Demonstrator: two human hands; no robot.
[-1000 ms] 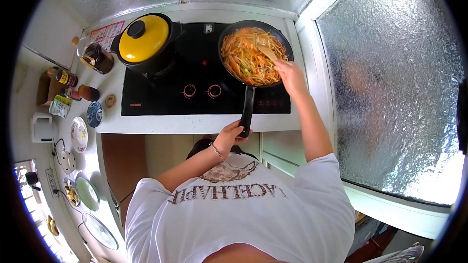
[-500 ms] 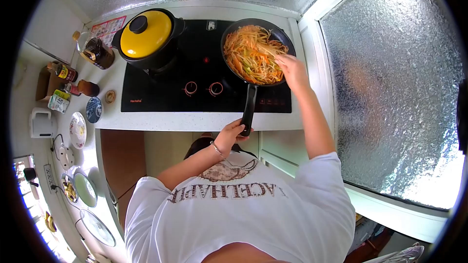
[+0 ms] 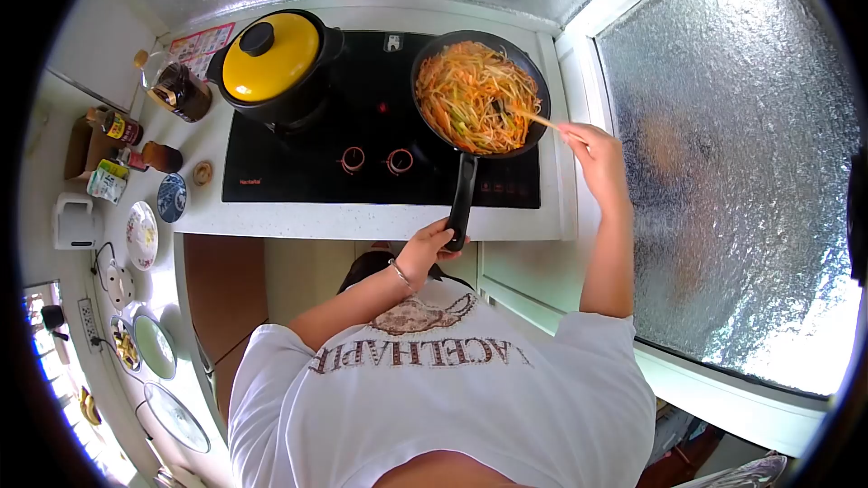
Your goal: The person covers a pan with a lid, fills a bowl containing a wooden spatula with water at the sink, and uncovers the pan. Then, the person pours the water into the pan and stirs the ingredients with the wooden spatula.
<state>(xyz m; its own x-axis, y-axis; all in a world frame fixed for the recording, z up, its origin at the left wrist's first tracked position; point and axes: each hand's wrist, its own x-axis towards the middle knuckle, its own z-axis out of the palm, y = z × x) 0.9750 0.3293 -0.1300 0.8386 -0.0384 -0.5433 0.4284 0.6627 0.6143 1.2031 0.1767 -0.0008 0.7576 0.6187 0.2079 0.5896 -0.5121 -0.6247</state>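
Note:
My left hand [image 3: 427,251] is closed around the black handle of a frying pan [image 3: 463,194], which sits on the right side of the black cooktop [image 3: 298,163]. Shredded vegetables [image 3: 470,95], orange and pale green, fill the pan. To the pan's right, my right hand [image 3: 592,155] grips the end of a wooden spatula [image 3: 533,117]. It slants over the pan's rim, and its far end is partly hidden among the shreds.
A black pot [image 3: 298,104] with a yellow lid [image 3: 271,56] stands on the left of the cooktop. Bottles [image 3: 181,95], a blue bowl [image 3: 172,197] and a floral plate [image 3: 142,235] line the left counter. A textured glass window [image 3: 723,172] borders the right.
My right hand has pulled back from over the pan to the right and down, baring more of the spatula. The shreds have shifted. My left hand stays on the pan handle.

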